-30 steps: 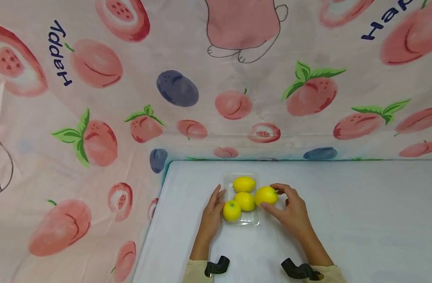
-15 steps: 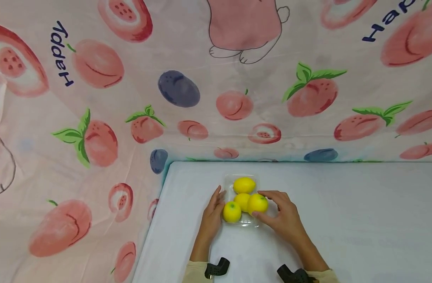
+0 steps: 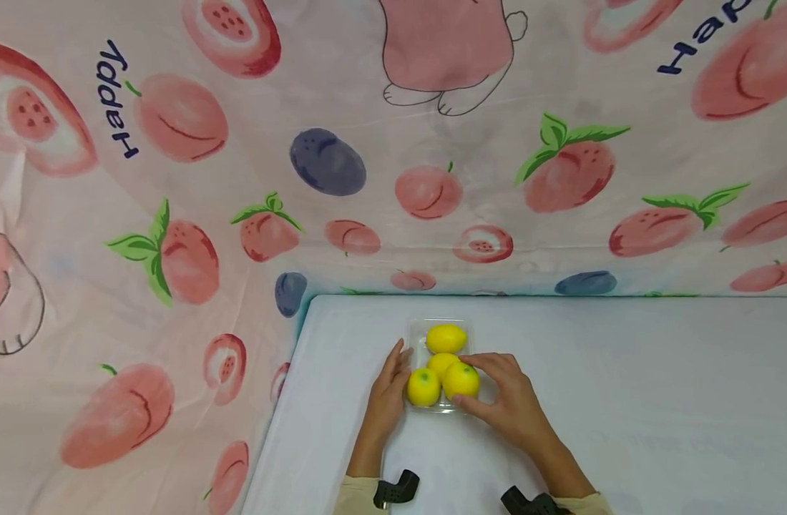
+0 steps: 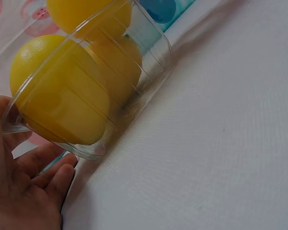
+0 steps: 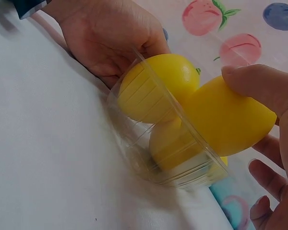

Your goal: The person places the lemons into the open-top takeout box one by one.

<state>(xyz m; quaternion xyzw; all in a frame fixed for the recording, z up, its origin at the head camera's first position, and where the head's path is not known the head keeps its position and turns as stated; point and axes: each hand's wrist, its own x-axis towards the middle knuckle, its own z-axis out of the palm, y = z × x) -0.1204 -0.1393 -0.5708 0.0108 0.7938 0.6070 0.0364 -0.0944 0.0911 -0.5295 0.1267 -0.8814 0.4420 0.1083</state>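
Note:
A clear plastic box (image 3: pixel 446 410) stands on the white table with three yellow lemons inside: one at the far end (image 3: pixel 446 337), one in the middle (image 3: pixel 441 363) and one at the near left (image 3: pixel 423 387). My right hand (image 3: pixel 514 404) pinches another lemon (image 3: pixel 461 380) between thumb and fingers, over the box's near right part. In the right wrist view this held lemon (image 5: pixel 230 117) overlaps the rim and sits close against the others. Along the box's left side, my left hand (image 3: pixel 386 393) rests with its fingers against the wall, near the near-left lemon (image 4: pixel 62 91).
The white table (image 3: pixel 625 400) stretches to the right of the box. Behind and to the left hangs a pink fruit-print cloth (image 3: pixel 374 143). Black wrist devices, left (image 3: pixel 396 488) and right (image 3: pixel 531 501), sit at the sleeves.
My right hand has carried its lemon leftward and nearer to me, from the box's right edge to over its near right part. The left hand stays at the box's side.

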